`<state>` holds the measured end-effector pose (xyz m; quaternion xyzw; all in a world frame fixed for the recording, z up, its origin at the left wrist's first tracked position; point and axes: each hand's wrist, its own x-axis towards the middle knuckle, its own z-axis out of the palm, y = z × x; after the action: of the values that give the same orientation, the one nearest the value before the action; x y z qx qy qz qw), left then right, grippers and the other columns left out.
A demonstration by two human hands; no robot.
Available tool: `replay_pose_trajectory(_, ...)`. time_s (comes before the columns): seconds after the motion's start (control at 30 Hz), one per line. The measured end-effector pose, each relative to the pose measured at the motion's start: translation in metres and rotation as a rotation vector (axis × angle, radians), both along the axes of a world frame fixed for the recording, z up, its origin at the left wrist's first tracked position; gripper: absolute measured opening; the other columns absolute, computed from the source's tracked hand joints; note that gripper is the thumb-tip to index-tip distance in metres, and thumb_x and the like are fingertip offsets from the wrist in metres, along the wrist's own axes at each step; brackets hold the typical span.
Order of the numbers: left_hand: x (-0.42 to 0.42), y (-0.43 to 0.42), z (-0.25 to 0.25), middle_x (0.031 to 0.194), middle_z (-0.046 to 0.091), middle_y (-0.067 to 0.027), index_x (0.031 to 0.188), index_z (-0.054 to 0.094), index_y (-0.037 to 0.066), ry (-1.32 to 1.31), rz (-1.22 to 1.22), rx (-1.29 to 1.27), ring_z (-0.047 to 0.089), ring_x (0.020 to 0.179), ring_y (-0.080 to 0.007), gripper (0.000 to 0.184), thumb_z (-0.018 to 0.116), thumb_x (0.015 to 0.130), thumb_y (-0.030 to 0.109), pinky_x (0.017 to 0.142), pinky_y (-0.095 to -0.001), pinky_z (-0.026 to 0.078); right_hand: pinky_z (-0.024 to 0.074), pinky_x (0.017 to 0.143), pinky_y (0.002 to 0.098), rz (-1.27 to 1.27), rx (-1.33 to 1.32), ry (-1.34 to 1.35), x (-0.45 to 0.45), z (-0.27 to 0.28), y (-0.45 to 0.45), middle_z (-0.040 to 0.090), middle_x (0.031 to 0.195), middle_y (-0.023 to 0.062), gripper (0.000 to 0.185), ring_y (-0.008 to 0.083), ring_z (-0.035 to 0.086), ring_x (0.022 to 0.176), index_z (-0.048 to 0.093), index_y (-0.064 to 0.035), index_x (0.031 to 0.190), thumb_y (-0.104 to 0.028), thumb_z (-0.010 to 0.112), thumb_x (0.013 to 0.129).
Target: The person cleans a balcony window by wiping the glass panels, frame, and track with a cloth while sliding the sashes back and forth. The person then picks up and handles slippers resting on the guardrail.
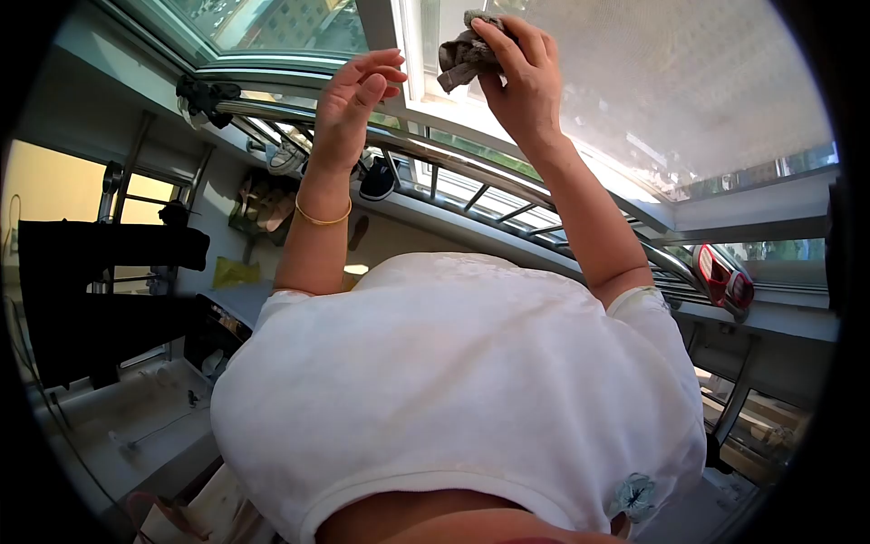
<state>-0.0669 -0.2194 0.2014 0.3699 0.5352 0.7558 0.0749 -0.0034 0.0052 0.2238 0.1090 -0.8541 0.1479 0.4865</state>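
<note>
In the head view, a person in a white shirt (453, 372) raises both bare arms toward sunlit windows, with a metal railing (453, 161) running across the scene below the hands. The right hand (530, 91) grasps a crumpled gray-brown cloth (467, 56), pinched between the thumb and fingers, above the middle stretch of the railing and in front of the window frame (412, 50). The left hand (349, 100) holds nothing, its fingers loosely bent and its thumb apart from them, lifted near the left part of the railing; a thin gold bracelet (308, 218) circles that wrist. Clear glass (272, 27) stands beyond the railing at upper left, with a building showing through it, while a hazy, bright pane (671, 82) spreads beyond the railing at upper right. A dark shoe (378, 179) with a pale sole sits by the railing just beside the left forearm, and red-and-white shoes (710, 272) are at its right end. A black item (208, 98), too unclear to identify, is at its left end. Well to the left of and below the railing hangs a black garment (109, 254), with a yellow-green item (236, 272) near it.
</note>
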Motion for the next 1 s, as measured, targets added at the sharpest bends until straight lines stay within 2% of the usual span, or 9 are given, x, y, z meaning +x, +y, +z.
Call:
replay_pose_trajectory(0.1, 0.001, -0.052, 0.081, 0.13, 0.058, -0.0173, 0.133, 0.051, 0.0, 0.472, 0.03, 0.309, 0.057, 0.119, -0.0293, 0.073, 0.055, 0.091, 0.059, 0.102, -0.0395, 0.045, 0.0505, 0.076, 0.0363, -0.087, 0.324, -0.064, -0.035, -0.046, -0.012, 0.056, 0.104, 0.0019, 0.029, 0.0284, 0.052, 0.099, 0.067, -0.0159, 0.101, -0.011, 0.065, 0.073)
replay_pose_trajectory(0.17, 0.034, -0.082, 0.15, 0.14, 0.048, -0.0203, 0.14, 0.042, 0.0, 0.717, -0.046, 0.442, 0.043, 0.133, -0.035, 0.086, 0.051, 0.087, 0.067, 0.111, -0.0483, 0.033, 0.05, 0.077, 0.036, -0.021, 0.426, -0.353, -0.037, -0.097, -0.017, 0.056, 0.101, 0.0029, 0.016, 0.027, 0.053, 0.099, 0.069, -0.0117, 0.089, -0.011, 0.062, 0.075)
replay_pose_trajectory(0.2, 0.071, -0.067, 0.176, 0.152, 0.028, -0.0236, 0.147, 0.033, 0.005, 0.623, -0.08, 0.82, 0.027, 0.141, -0.0426, 0.095, 0.034, 0.086, 0.078, 0.112, -0.0664, 0.013, 0.0511, 0.078, 0.0366, 0.037, 0.388, -0.49, -0.032, -0.109, -0.022, 0.057, 0.1, 0.0036, 0.014, 0.0275, 0.053, 0.097, 0.07, -0.0103, 0.087, -0.01, 0.062, 0.075)
replay_pose_trajectory(0.3, 0.101, -0.101, 0.223, 0.152, 0.029, -0.0235, 0.147, 0.034, 0.005, 0.995, -0.285, 0.519, 0.028, 0.14, -0.0421, 0.094, 0.034, 0.087, 0.077, 0.112, -0.0656, 0.014, 0.0527, 0.079, 0.0366, 0.175, 0.246, -0.538, -0.024, -0.068, -0.045, 0.059, 0.097, 0.0042, 0.02, 0.0283, 0.054, 0.092, 0.069, -0.0093, 0.092, -0.007, 0.066, 0.073)
replay_pose_trajectory(0.43, 0.122, -0.111, 0.236, 0.151, 0.031, -0.0234, 0.146, 0.034, 0.004, 1.106, -0.336, 0.393, 0.029, 0.139, -0.0414, 0.092, 0.034, 0.088, 0.075, 0.112, -0.0645, 0.015, 0.0476, 0.086, 0.0395, 0.208, 0.303, 0.252, -0.055, 0.093, -0.065, 0.059, 0.113, 0.0006, 0.031, 0.0258, 0.051, 0.109, 0.068, -0.0172, 0.098, -0.008, 0.071, 0.068)
replay_pose_trajectory(0.53, 0.132, -0.118, 0.24, 0.15, 0.032, -0.0233, 0.145, 0.035, 0.004, 1.12, -0.321, 0.337, 0.03, 0.139, -0.041, 0.091, 0.033, 0.088, 0.074, 0.112, -0.0637, 0.016, 0.0267, 0.11, 0.0467, 0.107, 0.41, 0.284, -0.095, 0.151, -0.076, 0.043, 0.141, 0.0138, 0.058, 0.0377, 0.037, 0.13, 0.05, -0.0021, 0.133, -0.024, 0.066, 0.082)
replay_pose_trajectory(0.7, 0.15, -0.139, 0.244, 0.149, 0.033, -0.0231, 0.144, 0.036, 0.003, 1.104, -0.269, 0.244, 0.032, 0.138, -0.0401, 0.088, 0.033, 0.089, 0.072, 0.112, -0.0624, 0.017, 0.0333, 0.099, 0.0452, -0.187, 0.602, 0.388, -0.134, 0.055, -0.092, 0.053, 0.118, 0.0011, 0.03, 0.0238, 0.04, 0.119, 0.064, -0.0118, 0.106, -0.017, 0.064, 0.077)
replay_pose_trajectory(0.83, 0.164, -0.149, 0.249, 0.148, 0.035, -0.023, 0.144, 0.037, 0.003, 1.086, -0.239, 0.177, 0.033, 0.137, -0.0395, 0.087, 0.033, 0.09, 0.071, 0.112, -0.0613, 0.018, 0.0363, 0.099, 0.0409, 0.047, 1.069, 0.115, -0.116, -0.055, -0.078, 0.061, 0.104, 0.0028, 0.022, 0.0222, 0.044, 0.119, 0.069, -0.0134, 0.093, -0.021, 0.061, 0.074)
replay_pose_trajectory(1.0, 0.171, -0.148, 0.248, 0.147, 0.036, -0.0229, 0.143, 0.038, 0.002, 1.098, -0.233, 0.172, 0.035, 0.136, -0.0386, 0.084, 0.033, 0.091, 0.069, 0.112, -0.0599, 0.02, 0.0354, 0.096, 0.0383, 0.268, 0.725, 0.104, -0.114, 0.009, -0.094, 0.059, 0.106, -0.0013, 0.009, 0.0198, 0.045, 0.114, 0.065, -0.0141, 0.08, -0.017, 0.065, 0.071)
